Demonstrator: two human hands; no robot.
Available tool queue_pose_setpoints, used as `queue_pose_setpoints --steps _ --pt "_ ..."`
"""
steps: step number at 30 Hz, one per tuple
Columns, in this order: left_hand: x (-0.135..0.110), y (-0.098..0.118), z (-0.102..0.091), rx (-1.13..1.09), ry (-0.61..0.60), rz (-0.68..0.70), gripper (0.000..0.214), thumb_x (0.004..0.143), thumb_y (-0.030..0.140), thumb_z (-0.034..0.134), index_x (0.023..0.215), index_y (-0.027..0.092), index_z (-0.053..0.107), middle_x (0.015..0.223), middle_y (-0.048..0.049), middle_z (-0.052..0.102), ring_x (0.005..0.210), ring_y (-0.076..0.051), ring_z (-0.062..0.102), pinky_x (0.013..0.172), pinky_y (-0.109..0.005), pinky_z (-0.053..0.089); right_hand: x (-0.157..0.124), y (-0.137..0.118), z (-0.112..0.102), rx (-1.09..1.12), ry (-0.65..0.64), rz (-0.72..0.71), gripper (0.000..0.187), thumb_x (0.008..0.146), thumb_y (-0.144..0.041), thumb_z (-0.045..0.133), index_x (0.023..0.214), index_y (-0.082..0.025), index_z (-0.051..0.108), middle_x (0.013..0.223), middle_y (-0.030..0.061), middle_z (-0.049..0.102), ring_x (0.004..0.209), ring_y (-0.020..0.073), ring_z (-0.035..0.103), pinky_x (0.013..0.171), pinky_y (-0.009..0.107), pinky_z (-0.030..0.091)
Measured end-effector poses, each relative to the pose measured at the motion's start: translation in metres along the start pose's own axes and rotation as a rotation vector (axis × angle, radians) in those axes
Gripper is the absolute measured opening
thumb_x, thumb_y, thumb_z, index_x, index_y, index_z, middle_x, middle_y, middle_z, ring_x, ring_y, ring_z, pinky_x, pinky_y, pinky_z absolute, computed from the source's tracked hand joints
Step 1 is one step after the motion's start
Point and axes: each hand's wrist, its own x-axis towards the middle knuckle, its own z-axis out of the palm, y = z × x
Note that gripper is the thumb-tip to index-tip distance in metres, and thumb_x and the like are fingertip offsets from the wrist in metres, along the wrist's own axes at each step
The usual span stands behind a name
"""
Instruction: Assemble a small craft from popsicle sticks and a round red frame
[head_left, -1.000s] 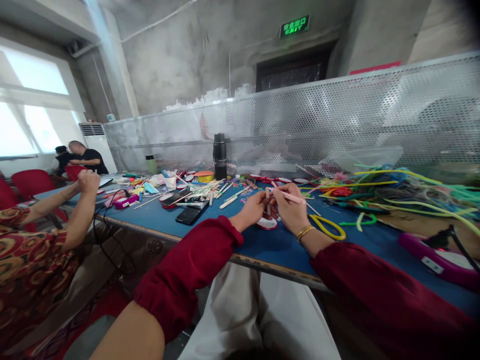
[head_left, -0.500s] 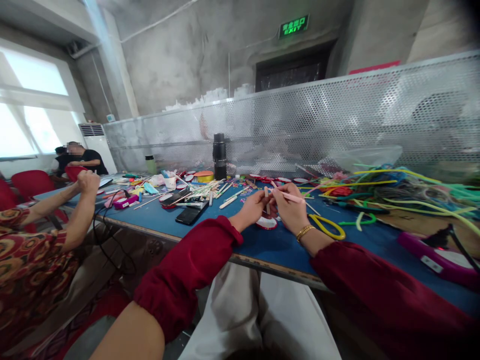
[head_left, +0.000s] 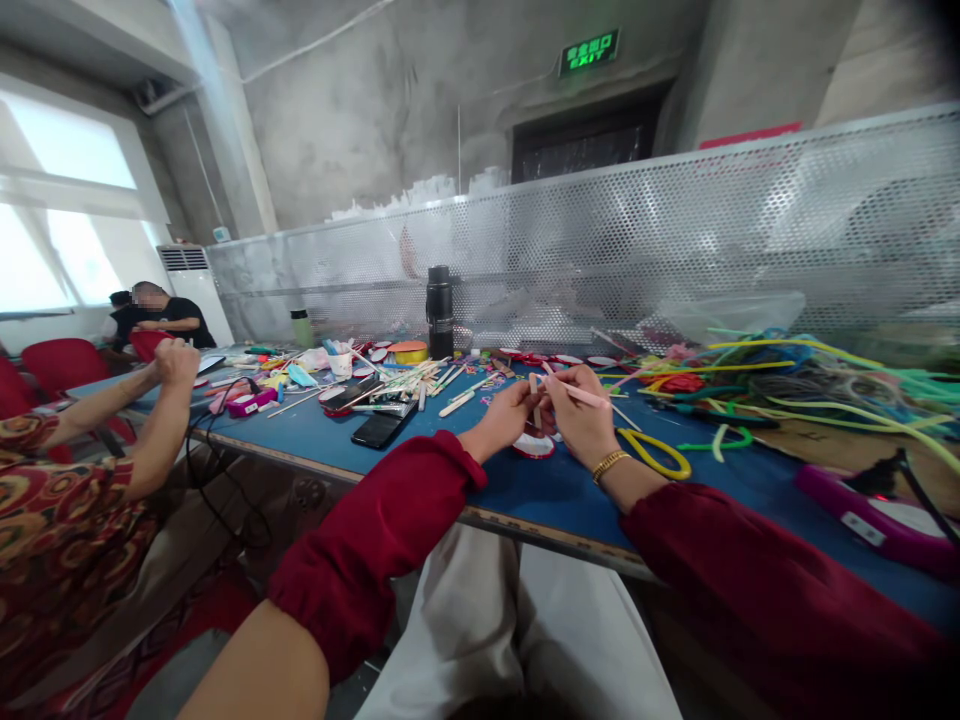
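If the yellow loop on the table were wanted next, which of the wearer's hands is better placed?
Probably the right hand: the yellow loop lies beside its wrist, while the left hand would have to cross over. The right does hold a pink pen-like tool, though.

A shared craft workshop in a public hall. Handwork is indicated by the long blue table (head_left: 525,495), strewn with pale sticks (head_left: 424,380) and coloured strands (head_left: 825,375) and shared with a person in a patterned shirt (head_left: 71,520). The hall is identified by a lit exit sign (head_left: 589,54), bare cement wall (head_left: 337,120), perforated metal screen (head_left: 600,230) and red chairs (head_left: 67,370).
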Motion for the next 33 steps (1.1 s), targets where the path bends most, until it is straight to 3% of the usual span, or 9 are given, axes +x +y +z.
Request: queue_pose_setpoints --steps 9,22,33 --pt "-0.0026 0.0019 0.0008 0.036 -0.002 0.008 0.025 0.105 0.032 0.045 0.122 0.017 0.056 0.084 -0.0068 0.076 0.072 -0.022 0.074 0.064 -0.033 0.059 0.0003 -0.0007 -0.0002 -0.009 0.003 0.002 0.018 0.089 -0.043 0.064 0.084 -0.027 0.058 0.063 -0.0001 0.065 0.056 0.0206 0.062 0.056 0.036 0.049" --pt "-0.0025 0.0032 0.0 0.014 0.001 -0.006 0.028 0.103 0.043 0.052 0.116 0.018 0.056 0.086 -0.0059 0.075 0.074 -0.022 0.074 0.067 -0.033 0.059 0.0002 -0.0048 0.0 -0.015 0.004 0.031 0.017 0.088 -0.042 0.064 0.082 -0.027 0.057 0.061 -0.0007 0.065 0.054 0.0199 0.061 0.052 0.035 0.048" --pt "-0.0047 0.0066 0.0004 0.045 0.001 0.009 0.029 0.104 0.034 0.045 0.124 0.016 0.058 0.087 -0.0072 0.076 0.076 -0.022 0.074 0.065 -0.033 0.06 0.0005 0.002 0.0006 0.019 -0.016 0.045 0.016 0.089 -0.04 0.064 0.082 -0.028 0.056 0.061 -0.0006 0.065 0.052 0.0197 0.06 0.049 0.034 0.048"
